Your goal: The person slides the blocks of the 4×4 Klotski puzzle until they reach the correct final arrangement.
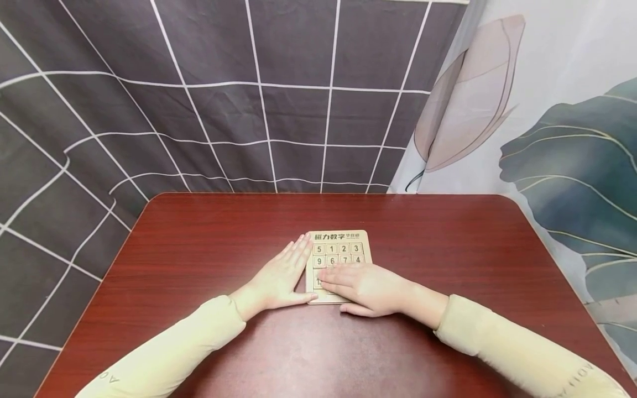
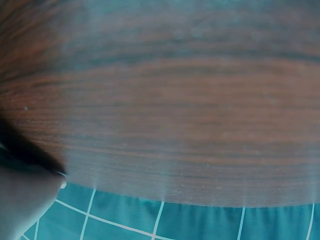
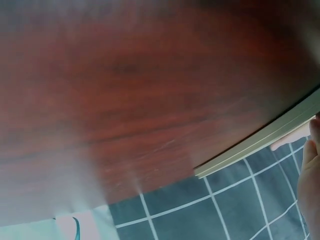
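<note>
A wooden number sliding puzzle (image 1: pixel 329 236) with dark lettering along its top lies flat on the table. Its two upper rows of number tiles (image 1: pixel 343 255) read 5, 1, 2, 3 and 9, 6, 7, 4. My left hand (image 1: pixel 283 276) rests against the puzzle's left side, fingers straight and thumb at its lower left corner. Across the lower rows lies my right hand (image 1: pixel 370 287), its extended fingertips touching tiles near the left side and hiding most of them. In the right wrist view, the puzzle's edge shows beside part of my right hand (image 3: pixel 309 190).
The reddish-brown table (image 1: pixel 199 243) has rounded far corners. A dark curtain with a white grid (image 1: pixel 293 116) hangs behind and to the left. A pale curtain with leaf patterns (image 1: pixel 572 166) hangs at the right.
</note>
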The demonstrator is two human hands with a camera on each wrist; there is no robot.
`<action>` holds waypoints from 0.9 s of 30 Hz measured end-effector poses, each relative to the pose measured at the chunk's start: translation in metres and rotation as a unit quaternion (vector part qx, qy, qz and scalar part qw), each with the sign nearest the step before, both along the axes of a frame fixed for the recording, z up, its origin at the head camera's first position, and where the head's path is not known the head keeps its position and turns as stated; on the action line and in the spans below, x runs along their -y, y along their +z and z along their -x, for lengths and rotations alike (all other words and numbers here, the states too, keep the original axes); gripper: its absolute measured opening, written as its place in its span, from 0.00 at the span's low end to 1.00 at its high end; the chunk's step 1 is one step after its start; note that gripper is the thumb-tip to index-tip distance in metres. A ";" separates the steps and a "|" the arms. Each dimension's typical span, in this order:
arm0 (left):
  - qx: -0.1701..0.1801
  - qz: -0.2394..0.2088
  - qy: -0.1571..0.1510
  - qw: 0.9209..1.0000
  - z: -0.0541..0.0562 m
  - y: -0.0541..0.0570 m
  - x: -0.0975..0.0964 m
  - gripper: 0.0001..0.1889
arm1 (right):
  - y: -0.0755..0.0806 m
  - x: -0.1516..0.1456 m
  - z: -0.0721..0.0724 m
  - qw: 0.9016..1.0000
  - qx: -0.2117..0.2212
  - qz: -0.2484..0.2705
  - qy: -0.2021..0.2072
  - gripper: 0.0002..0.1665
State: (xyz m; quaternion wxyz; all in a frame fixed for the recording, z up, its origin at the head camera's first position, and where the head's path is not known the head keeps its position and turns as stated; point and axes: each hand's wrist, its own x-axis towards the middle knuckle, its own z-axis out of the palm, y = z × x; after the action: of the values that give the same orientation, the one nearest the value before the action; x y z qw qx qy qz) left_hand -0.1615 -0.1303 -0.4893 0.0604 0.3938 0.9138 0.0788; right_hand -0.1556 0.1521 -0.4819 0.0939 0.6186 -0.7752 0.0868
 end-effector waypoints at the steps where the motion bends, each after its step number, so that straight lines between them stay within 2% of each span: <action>1: 0.001 -0.001 0.000 1.000 0.000 0.000 0.000 0.58 | 0.000 0.000 -0.002 1.000 -0.001 0.002 0.004 0.36; 8: 0.004 0.002 0.002 1.000 0.000 0.002 0.000 0.58 | 0.001 -0.002 -0.008 1.000 -0.014 0.002 0.015 0.37; 13: 0.003 0.004 0.003 1.000 0.000 0.001 0.000 0.58 | 0.002 -0.001 0.002 1.000 -0.016 0.003 0.002 0.38; 21: 0.002 0.006 0.009 1.000 0.000 -0.001 0.002 0.59 | 0.001 0.006 0.023 0.999 0.005 -0.014 -0.048 0.35; 27: 0.003 0.007 0.005 1.000 -0.001 -0.001 0.000 0.58 | 0.000 0.006 0.024 0.997 0.010 -0.034 -0.064 0.35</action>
State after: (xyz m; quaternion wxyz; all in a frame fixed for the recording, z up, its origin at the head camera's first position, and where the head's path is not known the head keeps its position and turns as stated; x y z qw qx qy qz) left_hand -0.1608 -0.1302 -0.4899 0.0650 0.3888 0.9161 0.0739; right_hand -0.1798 0.1459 -0.4821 0.0709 0.5696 -0.8166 0.0604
